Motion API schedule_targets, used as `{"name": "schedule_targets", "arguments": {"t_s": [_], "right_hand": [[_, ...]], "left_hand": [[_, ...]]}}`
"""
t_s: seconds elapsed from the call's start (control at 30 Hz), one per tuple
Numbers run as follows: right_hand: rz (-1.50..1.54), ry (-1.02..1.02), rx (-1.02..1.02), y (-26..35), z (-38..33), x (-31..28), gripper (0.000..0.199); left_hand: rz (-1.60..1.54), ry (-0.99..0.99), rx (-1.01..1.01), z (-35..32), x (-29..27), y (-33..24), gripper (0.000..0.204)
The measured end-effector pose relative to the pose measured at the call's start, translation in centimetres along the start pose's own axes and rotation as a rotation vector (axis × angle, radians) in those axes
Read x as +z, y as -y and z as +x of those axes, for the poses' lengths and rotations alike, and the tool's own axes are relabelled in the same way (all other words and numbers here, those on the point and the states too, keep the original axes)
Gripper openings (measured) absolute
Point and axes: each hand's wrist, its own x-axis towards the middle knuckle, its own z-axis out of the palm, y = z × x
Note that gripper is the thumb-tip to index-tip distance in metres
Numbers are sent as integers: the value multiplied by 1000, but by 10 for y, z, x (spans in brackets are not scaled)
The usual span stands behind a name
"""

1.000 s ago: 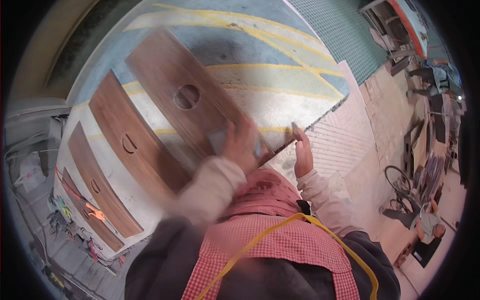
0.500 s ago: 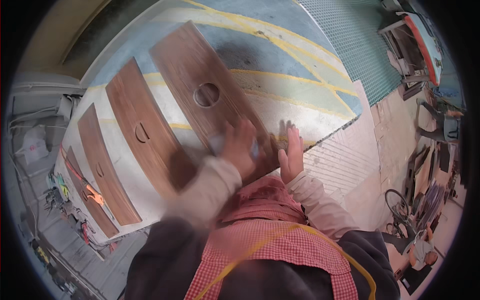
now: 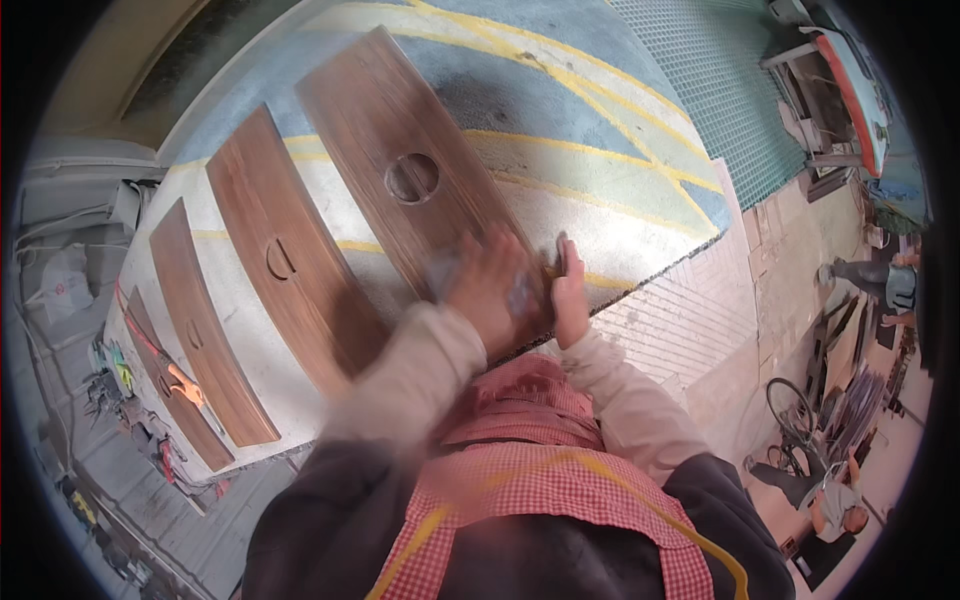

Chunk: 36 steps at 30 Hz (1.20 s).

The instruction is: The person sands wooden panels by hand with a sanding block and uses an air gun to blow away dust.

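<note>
Left hand [image 3: 487,290] is pressing something blurred and bluish [image 3: 440,272] onto the panel [image 3: 455,210], grip unclear. Right hand [image 3: 571,298], unclenched, is flanking it at the table [image 3: 610,222]'s near edge, room opening rightward.

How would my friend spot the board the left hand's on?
On the patterned rug, four brown boards lie side by side. Pick the rightmost board, under the left hand. It's the widest, marked with a full circle; its neighbour has a half circle.

Four panels [image 3: 250,165] abreast on carpet [image 3: 600,190], hands [image 3: 487,290] at near end of rightmost panel [image 3: 375,105], mesh [image 3: 735,95] right of carpet
</note>
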Motion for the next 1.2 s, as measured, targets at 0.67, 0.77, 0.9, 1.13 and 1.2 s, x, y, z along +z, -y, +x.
{"name": "schedule_targets", "arguments": {"t_s": [0.67, 0.77, 0.9, 1.13, 1.2], "right_hand": [[769, -247, 173, 7, -52, -62, 69], [681, -280, 183, 10, -57, -65, 71], [647, -318, 208, -3, -79, -58, 73], [582, -363, 209, -7, -109, -60, 74], [550, -352, 184, -1, -114, -61, 75]], "left_hand": [[-192, -3, 270, -10, 33, -76, 70], [54, -183, 82, 0, 20, -23, 70], [88, -77, 115, 31, 6, -27, 72], [-294, 260, 50, 42, -39, -55, 60], [160, -466, 156, 48, -20, 1, 60]]}}
